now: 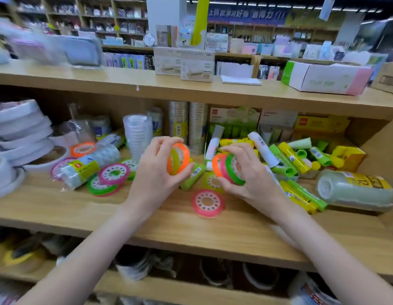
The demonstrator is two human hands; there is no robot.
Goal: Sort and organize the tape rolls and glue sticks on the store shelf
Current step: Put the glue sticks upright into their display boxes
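left hand (157, 167) pinches orange-yellow rolls (177, 159) upright | right hand (241, 172) grips orange-pink-green stack (228, 168) (likely gathering by kind) | pink roll (208, 202) loose at frame centre on shelf (81, 208)

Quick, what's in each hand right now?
Left hand: holding two tape rolls, orange and yellow.
Right hand: holding three tape rolls, orange, pink and green.
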